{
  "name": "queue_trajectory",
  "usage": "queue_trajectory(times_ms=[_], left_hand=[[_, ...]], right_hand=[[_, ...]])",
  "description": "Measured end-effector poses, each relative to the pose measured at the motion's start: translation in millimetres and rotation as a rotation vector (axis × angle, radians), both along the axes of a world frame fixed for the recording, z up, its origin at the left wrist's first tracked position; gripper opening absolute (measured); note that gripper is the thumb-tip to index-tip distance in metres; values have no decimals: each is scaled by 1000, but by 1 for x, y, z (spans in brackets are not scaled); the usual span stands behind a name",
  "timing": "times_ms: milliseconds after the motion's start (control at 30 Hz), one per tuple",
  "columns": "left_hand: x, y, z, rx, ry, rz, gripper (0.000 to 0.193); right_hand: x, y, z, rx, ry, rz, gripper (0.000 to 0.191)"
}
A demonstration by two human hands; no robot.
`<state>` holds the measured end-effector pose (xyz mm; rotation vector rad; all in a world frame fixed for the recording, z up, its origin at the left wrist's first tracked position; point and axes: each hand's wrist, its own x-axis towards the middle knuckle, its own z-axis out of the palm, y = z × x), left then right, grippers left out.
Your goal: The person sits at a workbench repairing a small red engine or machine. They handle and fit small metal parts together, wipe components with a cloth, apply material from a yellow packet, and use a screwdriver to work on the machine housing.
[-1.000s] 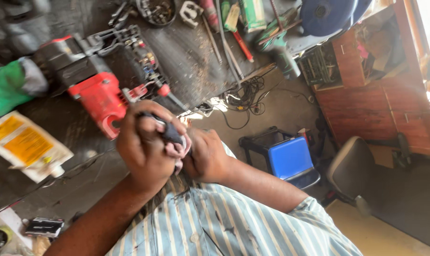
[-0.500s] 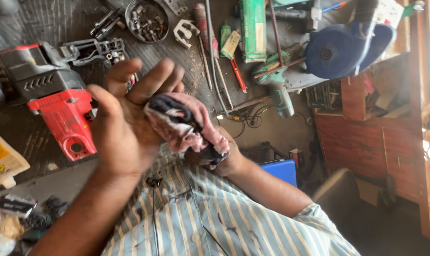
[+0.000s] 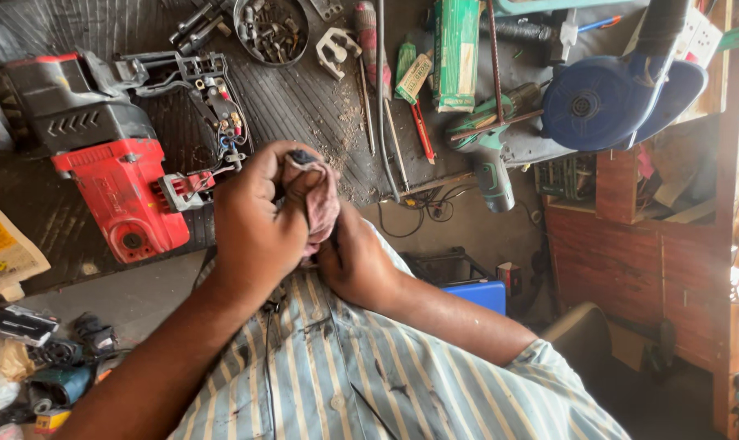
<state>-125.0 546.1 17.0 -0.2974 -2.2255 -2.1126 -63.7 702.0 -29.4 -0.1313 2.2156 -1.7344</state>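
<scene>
Rag (image 3: 320,200), pinkish and crumpled, sits mid-frame, bunched upright over a small dark part whose tip shows at its top. Left of it lies a red-and-black power tool (image 3: 108,163) with its casing open on the ribbed mat (image 3: 304,106). Left hand (image 3: 259,220) is clenched around the rag; right hand (image 3: 357,261), curled, grips its lower end. A blue blower (image 3: 606,98) lies upper right.

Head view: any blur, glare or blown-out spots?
Head view: sharp, no motion blur; even daylight on the workbench; left hand and pinkish cloth crisp; upper-right edge washed out; lower-left clutter dim; slight wide-angle stretch at corners.
</scene>
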Motion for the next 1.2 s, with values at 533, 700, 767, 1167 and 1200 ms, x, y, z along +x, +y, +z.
queue_trajectory(times_ms=[533, 700, 767, 1167, 1200], left_hand=[[7, 1, -32, 948, -298, 10, 15], [2, -20, -31, 552, -85, -26, 23], [-2, -31, -17, -19, 63, 67, 30], [33, -30, -30, 55, -103, 140, 13], [31, -28, -35, 183, -150, 176, 12]], right_hand=[[-6, 19, -11, -923, -467, -77, 51], [-1, 26, -12, -908, -486, -103, 34], [2, 31, -18, -864, -459, -120, 29], [18, 51, -53, -553, -260, 159, 34], [15, 48, -50, -591, -283, 133, 33]])
